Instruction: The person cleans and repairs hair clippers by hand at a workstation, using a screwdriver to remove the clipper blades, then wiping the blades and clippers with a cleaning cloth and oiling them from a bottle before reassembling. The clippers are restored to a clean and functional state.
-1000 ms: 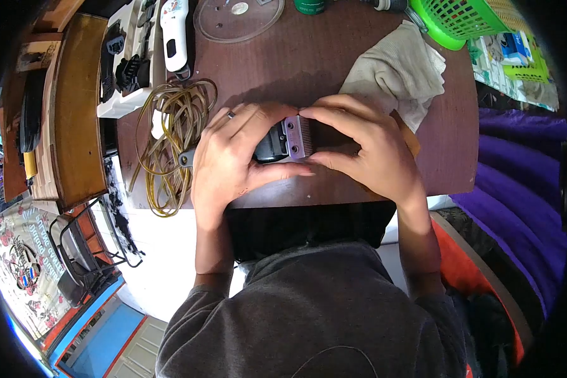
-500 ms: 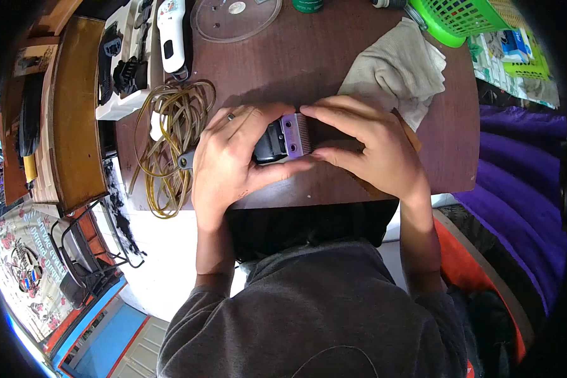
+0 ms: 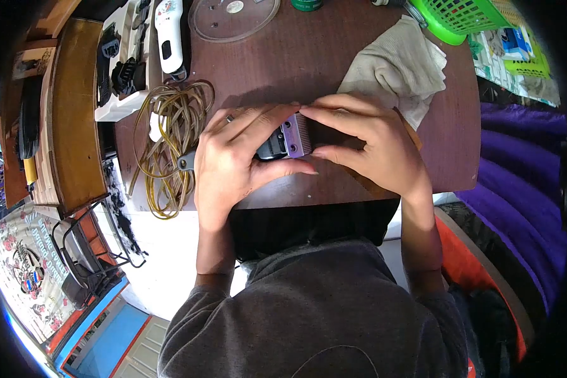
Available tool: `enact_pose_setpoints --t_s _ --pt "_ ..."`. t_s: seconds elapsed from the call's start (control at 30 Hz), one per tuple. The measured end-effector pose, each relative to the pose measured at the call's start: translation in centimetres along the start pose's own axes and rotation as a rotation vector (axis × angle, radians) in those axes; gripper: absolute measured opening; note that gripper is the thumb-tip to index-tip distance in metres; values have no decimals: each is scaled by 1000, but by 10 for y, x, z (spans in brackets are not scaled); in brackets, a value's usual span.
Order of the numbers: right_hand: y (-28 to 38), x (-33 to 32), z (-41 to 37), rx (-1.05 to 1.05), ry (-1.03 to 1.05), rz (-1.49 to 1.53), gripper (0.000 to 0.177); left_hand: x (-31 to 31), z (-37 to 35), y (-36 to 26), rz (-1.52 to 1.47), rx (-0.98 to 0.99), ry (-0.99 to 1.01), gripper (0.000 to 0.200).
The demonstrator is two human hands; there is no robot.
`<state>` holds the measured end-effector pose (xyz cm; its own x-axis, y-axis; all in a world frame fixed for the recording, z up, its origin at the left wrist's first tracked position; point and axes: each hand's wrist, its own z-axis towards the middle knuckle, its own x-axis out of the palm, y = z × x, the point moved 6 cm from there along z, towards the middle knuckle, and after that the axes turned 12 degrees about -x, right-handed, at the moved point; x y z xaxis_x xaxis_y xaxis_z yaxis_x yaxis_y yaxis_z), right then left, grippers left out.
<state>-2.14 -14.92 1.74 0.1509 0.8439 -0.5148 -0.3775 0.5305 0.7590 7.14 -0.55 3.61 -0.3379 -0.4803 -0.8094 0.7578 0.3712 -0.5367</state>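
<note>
Fingers of the left hand are curled over a dark hair clipper, holding it by the body, while the right hand comes from the other side, thumb and forefinger spread, their tips at the two ends of the toothed blade; whether those tips pinch it or merely rest there I can't tell from where I stand. The clipper is over the near part of the brown table, between the palms, blade towards the right hand. I'd judge it fairly heavy for its size, hard and stiff all through, with a casing that could turn slick in damp fingers. The body looks the sound place to take hold; the blade is best steadied at its ends, clear of the teeth, which I'd guess are sharp and easily knocked out of line. Most of the casing is lost under the left hand, with only a dark loop poking out behind, against the coiled cord; whether that cord joins the clipper is hidden. The right hand's remaining fingers fold out of sight, and I can't see whether the clipper touches the tabletop.
</note>
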Motion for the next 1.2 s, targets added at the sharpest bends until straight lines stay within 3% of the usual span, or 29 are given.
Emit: enact_pose_setpoints --t_s 0.97,1.2 --pt "-6 0 -1 24 -66 1 47 2 0 1 -6 -90 18 61" --pt "-4 -4 1 15 -36 -16 46 1 0 1 22 -28 -17 63"
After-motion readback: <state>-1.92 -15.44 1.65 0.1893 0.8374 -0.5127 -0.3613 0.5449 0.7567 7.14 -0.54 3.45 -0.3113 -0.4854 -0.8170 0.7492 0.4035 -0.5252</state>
